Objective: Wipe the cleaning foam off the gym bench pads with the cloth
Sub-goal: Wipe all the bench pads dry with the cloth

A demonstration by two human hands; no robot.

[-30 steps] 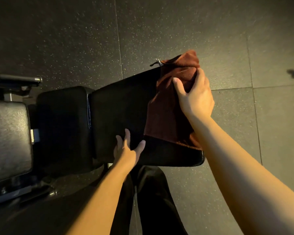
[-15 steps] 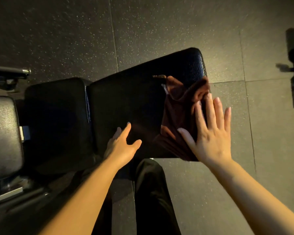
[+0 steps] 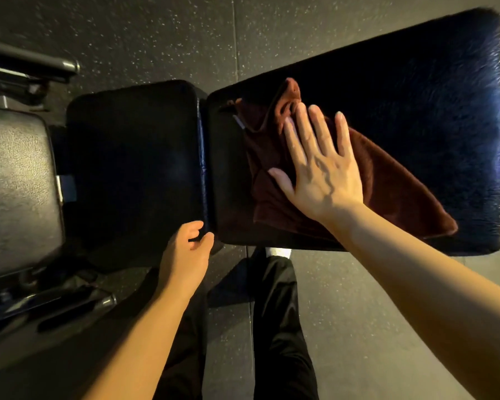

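Leftmost, a grey textured pad [image 3: 15, 183] on a neighbouring machine, apart from the work. Next along, the short seat pad [image 3: 133, 157], black, no foam that I can make out, though the light is dim and the surface too dark to be sure.

Left hand [image 3: 189, 249] sits at the near edge of the gap between seat pad and long back pad [image 3: 401, 111]; fingers curled loosely over the seat pad's corner, steadying more than gripping, holding nothing else.

Just right of that gap, the cloth [image 3: 387, 194], rust-brown, lies rumpled on the back pad, its bulk trailing away toward the pad's near right corner. Right hand [image 3: 321, 166] rests flat on the cloth's left portion, fingers straight and spread, pointing toward the seat pad, pressing rather than clutching.

Back pad's long axis runs left to right, rising slightly away. Right hand is the working one; the unwiped seat pad lies just beyond its fingertips, across the gap. Likely step: a stroke along that axis.
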